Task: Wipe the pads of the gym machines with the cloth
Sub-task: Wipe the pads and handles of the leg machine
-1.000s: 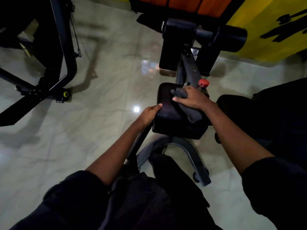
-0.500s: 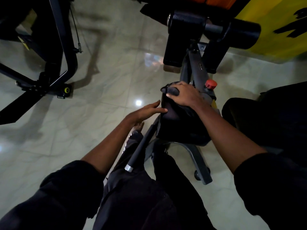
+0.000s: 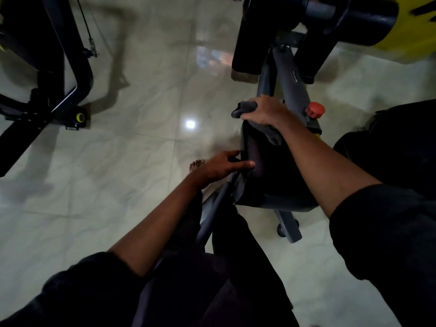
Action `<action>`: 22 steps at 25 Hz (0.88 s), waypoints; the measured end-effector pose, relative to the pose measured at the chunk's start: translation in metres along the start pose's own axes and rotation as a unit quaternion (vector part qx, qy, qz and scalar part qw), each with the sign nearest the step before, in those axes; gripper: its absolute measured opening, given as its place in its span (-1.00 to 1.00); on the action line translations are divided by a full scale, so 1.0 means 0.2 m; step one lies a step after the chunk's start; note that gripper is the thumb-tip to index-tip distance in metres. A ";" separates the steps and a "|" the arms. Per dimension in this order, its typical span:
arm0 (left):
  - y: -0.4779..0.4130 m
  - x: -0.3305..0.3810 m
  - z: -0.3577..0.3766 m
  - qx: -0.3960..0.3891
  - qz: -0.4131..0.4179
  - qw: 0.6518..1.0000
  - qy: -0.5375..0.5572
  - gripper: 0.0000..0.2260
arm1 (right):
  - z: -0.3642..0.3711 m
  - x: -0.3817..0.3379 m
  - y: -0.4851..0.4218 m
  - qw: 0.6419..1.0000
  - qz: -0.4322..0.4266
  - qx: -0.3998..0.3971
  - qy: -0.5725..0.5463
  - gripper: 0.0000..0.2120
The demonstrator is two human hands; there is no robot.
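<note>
The dark grey cloth (image 3: 245, 109) is lying across the far end of the black cushioned seat pad (image 3: 277, 178). Its long axis is running slantwise, from a bunched end pointing far-left, off the pad's corner, to a limp tail pointing near-right onto the pad's top. The right hand (image 3: 267, 112) is covering the cloth's middle, its fingers curling down over the fabric and gripping it against the pad's far edge. The pad itself is lying lengthwise away from the person, its narrower end pointing toward the machine's post.

The left hand (image 3: 218, 166) is resting against the pad's left side with fingers straight and gripping nothing, the forefinger touching the padding. Just beside the right wrist a round red knob (image 3: 315, 110) is sticking up from the slanted grey metal post (image 3: 293, 82). Beyond it, black cylindrical roller cushions (image 3: 368, 17) are sitting on a crossbar. A grey tube handle (image 3: 213, 212) is slanting below the left hand, and a bare foot (image 3: 197, 164) is showing on the glossy pale tiled floor (image 3: 122, 161). Another machine's black frame (image 3: 73, 67) is standing far left.
</note>
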State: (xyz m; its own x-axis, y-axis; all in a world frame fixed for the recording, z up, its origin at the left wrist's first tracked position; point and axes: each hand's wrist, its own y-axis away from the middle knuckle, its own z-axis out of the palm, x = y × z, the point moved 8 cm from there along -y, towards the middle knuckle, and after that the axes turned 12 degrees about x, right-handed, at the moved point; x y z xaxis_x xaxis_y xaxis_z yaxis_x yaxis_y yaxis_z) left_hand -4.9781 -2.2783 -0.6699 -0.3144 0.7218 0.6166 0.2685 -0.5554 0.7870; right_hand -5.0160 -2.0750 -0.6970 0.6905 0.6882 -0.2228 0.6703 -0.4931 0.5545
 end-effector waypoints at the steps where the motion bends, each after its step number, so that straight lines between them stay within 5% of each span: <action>1: -0.01 0.01 0.01 -0.011 0.000 1.000 -0.001 -0.45 | -0.01 0.01 0.00 1.000 0.022 0.004 0.006 -0.32; 6: -0.06 0.02 -0.01 -0.051 0.015 0.998 -0.025 -0.65 | -0.02 -0.07 0.14 0.999 -0.040 0.022 0.029 -0.49; 10: -0.09 0.05 0.03 -0.028 -0.018 0.999 0.012 0.12 | -0.05 0.03 0.10 0.999 0.016 0.042 0.005 -0.46; 11: -0.11 0.10 0.04 -0.012 -0.004 1.000 0.015 0.18 | -0.07 0.11 0.09 0.997 0.055 0.056 -0.004 -0.40; 15: -0.34 0.12 0.10 0.022 0.047 0.998 -0.042 0.08 | -0.15 0.41 0.23 0.986 0.137 0.089 -0.029 -0.40; 18: -0.32 0.15 0.10 0.056 0.034 0.993 -0.100 -0.18 | -0.16 0.51 0.36 0.978 0.147 0.143 -0.029 -0.47; 22: -0.29 0.28 0.15 0.212 0.081 0.944 -0.239 -0.39 | -0.16 0.54 0.32 0.977 0.167 0.113 -0.063 -0.47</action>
State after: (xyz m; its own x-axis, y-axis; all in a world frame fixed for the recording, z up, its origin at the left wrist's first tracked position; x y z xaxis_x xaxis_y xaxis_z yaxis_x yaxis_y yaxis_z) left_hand -4.9830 -2.1937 -0.6821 0.1820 0.8022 0.5687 0.6497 -0.5322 0.5429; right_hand -4.9061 -2.0147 -0.6591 0.8998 0.4039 -0.1648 0.4343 -0.7940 0.4254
